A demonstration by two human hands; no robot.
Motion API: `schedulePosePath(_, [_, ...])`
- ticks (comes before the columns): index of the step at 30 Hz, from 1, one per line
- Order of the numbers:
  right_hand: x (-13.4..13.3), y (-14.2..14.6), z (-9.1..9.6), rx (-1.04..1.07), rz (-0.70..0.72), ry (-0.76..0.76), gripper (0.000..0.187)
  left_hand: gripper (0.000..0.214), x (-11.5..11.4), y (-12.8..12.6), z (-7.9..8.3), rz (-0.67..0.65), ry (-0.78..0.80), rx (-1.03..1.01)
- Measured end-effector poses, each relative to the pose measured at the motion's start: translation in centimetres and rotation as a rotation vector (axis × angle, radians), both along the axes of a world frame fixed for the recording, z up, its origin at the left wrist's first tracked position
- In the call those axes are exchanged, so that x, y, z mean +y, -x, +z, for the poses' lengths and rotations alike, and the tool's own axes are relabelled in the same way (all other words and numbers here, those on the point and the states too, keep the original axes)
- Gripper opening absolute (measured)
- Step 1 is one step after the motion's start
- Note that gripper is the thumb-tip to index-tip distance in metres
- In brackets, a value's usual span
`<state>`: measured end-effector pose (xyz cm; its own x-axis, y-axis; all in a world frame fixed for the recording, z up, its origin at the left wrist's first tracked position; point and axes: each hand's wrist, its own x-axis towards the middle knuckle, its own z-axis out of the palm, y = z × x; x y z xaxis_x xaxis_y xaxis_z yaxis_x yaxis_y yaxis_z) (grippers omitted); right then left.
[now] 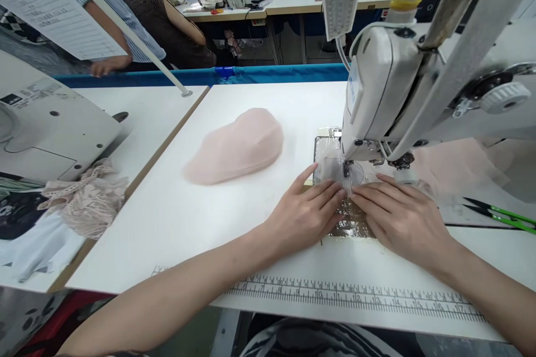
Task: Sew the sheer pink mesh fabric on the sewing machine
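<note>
A white sewing machine (377, 78) stands over the table at the right, its needle and presser foot (347, 170) low over the bed. My left hand (307, 212) lies flat just left of the foot, thumb apart from the fingers. On the other side, my right hand (397, 217) rests palm down, fingers stretched towards the foot. Both sets of fingertips nearly meet in front of the needle, over a shiny clear-covered plate (354, 217). A small whitish bit shows between them; whatever lies under the fingers is hidden. Sheer pale pink fabric (456, 164) lies beyond my right hand.
A pale pink fabric piece (243, 148) lies left of the machine. Green-handled scissors or snips (502, 215) are at far right. A printed ruler (343, 295) runs along the front edge. Bundled cords (90, 195) lie left. Another person (167, 22) sits beyond the blue edge.
</note>
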<state>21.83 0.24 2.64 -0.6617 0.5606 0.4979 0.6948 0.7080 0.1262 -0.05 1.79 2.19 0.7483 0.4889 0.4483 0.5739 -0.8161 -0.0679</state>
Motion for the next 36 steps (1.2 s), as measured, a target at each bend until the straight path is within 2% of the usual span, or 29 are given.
schedulePosePath(18, [1.2, 0.1, -0.1, -0.102, -0.111, -0.066, 0.031, 0.033, 1.8, -0.3, -0.3, 0.03, 0.063, -0.018])
schedulePosePath(36, [1.9, -0.4, -0.1, -0.094, -0.202, 0.023, 0.036, 0.038, 3.2, -0.5, -0.3, 0.104, 0.16, -0.023])
